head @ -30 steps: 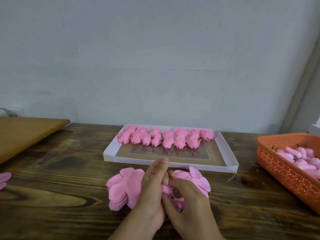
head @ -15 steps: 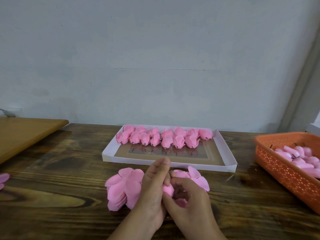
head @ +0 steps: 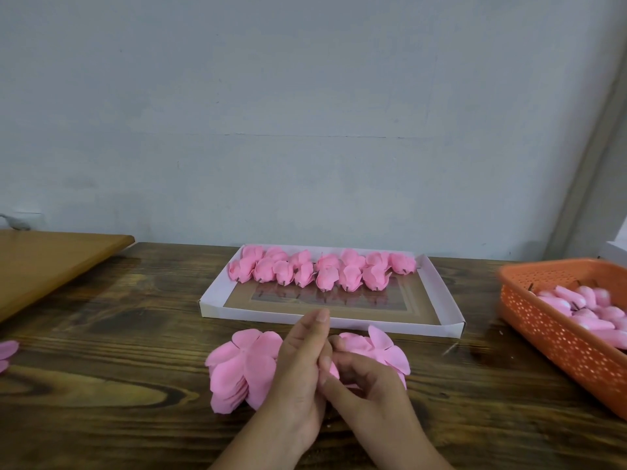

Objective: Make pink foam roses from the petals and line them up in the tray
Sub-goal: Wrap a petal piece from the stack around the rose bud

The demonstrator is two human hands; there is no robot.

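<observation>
Near the table's (head: 101, 385) front edge, both hands, left (head: 298, 364) and right (head: 363, 378), pinched a pink foam piece (head: 334, 368), apparently rolling a rose for the tray (head: 444, 296).

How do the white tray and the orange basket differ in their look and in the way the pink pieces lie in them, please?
The white tray is shallow with plain, solid walls; the orange basket is deeper, with perforated sides. In the tray, finished roses lie lined up in two rows at the far end, the near part bare; in the basket, the pink buds lie heaped loosely. The tray shows whole; the basket is cut off by the picture's right edge. Both rest on the wooden table.
</observation>
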